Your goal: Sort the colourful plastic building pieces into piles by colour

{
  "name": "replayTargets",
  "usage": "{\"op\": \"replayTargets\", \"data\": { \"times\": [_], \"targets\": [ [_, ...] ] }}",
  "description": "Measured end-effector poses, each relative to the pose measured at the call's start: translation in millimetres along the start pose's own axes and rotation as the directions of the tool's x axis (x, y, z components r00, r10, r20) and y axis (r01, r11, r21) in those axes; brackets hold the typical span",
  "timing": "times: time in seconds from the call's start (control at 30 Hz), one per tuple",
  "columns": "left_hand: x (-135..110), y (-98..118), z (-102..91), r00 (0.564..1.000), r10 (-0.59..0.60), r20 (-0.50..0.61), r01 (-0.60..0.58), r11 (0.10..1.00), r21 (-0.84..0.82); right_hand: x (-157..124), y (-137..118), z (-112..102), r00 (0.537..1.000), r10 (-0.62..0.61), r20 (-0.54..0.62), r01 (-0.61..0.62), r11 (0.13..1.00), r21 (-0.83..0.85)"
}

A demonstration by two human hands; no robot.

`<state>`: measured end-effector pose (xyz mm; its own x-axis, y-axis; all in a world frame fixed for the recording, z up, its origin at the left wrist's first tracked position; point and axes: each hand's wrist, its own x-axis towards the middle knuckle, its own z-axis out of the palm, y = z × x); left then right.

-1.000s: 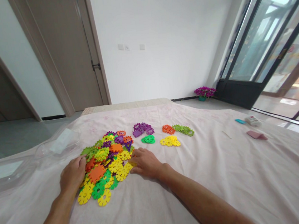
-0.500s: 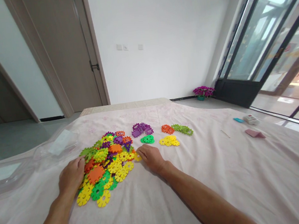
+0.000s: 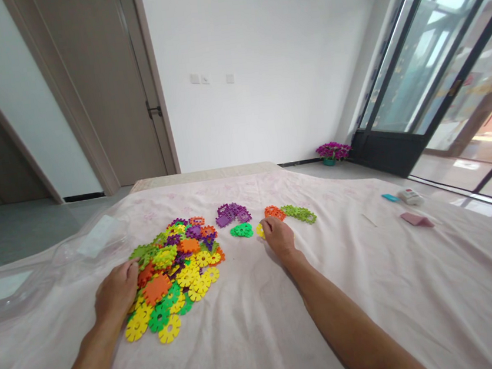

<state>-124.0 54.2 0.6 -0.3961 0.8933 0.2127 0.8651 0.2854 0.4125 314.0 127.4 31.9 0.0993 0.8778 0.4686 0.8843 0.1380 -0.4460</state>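
Observation:
A mixed heap of plastic interlocking pieces lies left of centre on the cloth, with yellow and green notched discs and orange, purple and lime toothed pieces. Against its left edge rests my left hand, fingers curled in by the lime pieces; what they hold, if anything, is hidden. My right hand is closed in a pinch on a yellow notched disc, over the small yellow group, which it mostly covers. Close by lie green discs, purple pieces, orange pieces and lime pieces, grouped by colour.
Clear plastic containers stand at the left of the pale cloth. On the right are a pink folded item, a small white box, a blue item and a thin stick.
My right hand has moved right and away from the heap's edge, carrying the yellow disc to the small yellow group. My left hand has stayed beside the heap.

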Motion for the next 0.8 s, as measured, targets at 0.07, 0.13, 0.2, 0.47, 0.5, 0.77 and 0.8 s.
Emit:
{"op": "replayTargets", "data": {
  "times": [0.07,0.13,0.2,0.47,0.5,0.77,0.8],
  "targets": [
    [-0.3,0.4,-0.3,1.000,-0.005,0.003,0.005,1.000,-0.003,3.8,9.7,-2.5,0.998,0.019,-0.064,-0.022,0.999,-0.047],
    [-0.8,0.8,-0.4,1.000,0.000,0.004,0.000,1.000,-0.005,6.5,16.2,-4.0,0.990,0.008,-0.141,-0.017,0.998,-0.065],
    [-1.2,1.1,-0.3,1.000,0.006,-0.003,-0.006,1.000,-0.003,7.2,17.1,-4.1,0.984,-0.020,-0.178,0.014,0.999,-0.035],
    [-1.5,1.8,-1.1,1.000,-0.001,0.001,0.001,1.000,-0.002,-25.0,-42.8,2.5,0.884,-0.463,0.057,0.424,0.848,0.318],
    [-1.5,1.8,-1.1,1.000,0.002,0.001,-0.002,1.000,-0.005,-31.7,-53.2,2.2,0.843,-0.531,0.087,0.474,0.809,0.348],
    [-2.5,3.6,-1.9,1.000,0.001,-0.004,-0.001,1.000,-0.021,-68.9,-104.5,6.7,0.489,-0.839,0.241,0.715,0.543,0.439],
    [-2.6,3.8,-2.1,1.000,-0.002,-0.003,0.001,1.000,-0.021,-70.6,-106.3,9.1,0.460,-0.852,0.251,0.728,0.523,0.443]
  ]
}}
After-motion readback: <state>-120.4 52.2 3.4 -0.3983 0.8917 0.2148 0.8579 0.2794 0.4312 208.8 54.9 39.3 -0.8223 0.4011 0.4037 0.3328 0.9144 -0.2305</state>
